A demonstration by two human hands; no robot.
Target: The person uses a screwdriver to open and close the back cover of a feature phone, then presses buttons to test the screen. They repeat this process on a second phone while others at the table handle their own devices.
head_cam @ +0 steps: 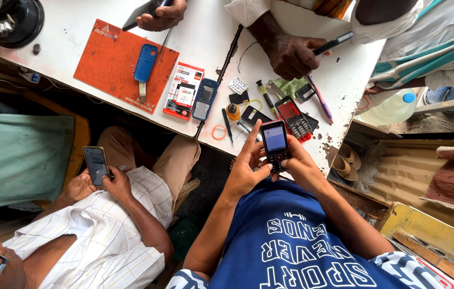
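Note:
I hold a black keypad phone (275,141) with a lit screen in both hands, just above the near edge of the white table (71,32). My left hand (244,167) grips its left side, forefinger stretched up along the edge and thumb near the keys. My right hand (303,167) cups the right side from below. My blue printed shirt fills the bottom of the view.
Beyond my hands lie a red keypad phone (294,116), screwdrivers, a pink pen (320,99), an orange rubber band (219,132), a blue phone shell (204,99), a red package (184,90) and an orange mat (106,67). Another person's hands (291,54) work opposite. A seated person at left holds a smartphone (96,165).

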